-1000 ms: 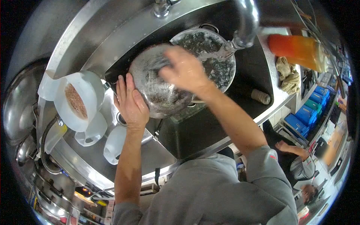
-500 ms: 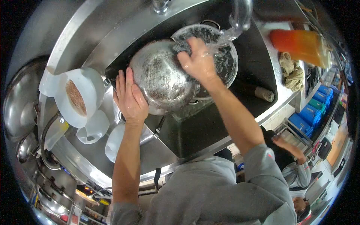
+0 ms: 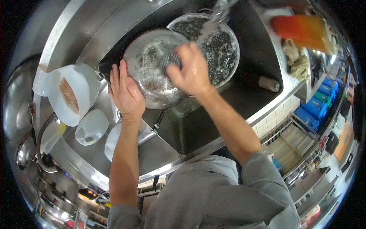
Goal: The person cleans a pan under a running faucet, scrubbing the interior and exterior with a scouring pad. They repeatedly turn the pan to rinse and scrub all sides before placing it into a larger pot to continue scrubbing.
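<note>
My right hand [image 3: 190,74] has slid back from the steel bowl's [image 3: 152,72] far rim to its middle — scrubber [image 3: 170,59] underneath — clear of the water stream [image 3: 213,17].

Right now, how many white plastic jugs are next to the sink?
3 that I can see. A big jug holds something brown; a smaller jug lies below it; a third jug is partly hidden behind the left forearm. More could be hidden.

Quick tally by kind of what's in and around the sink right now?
Metal bowls: 2, one tilted under both hands, one under the running water
White plastic containers: 4
Scouring pad: 1
Orange bottle: 1
Rag: 1
Total: 9
</note>
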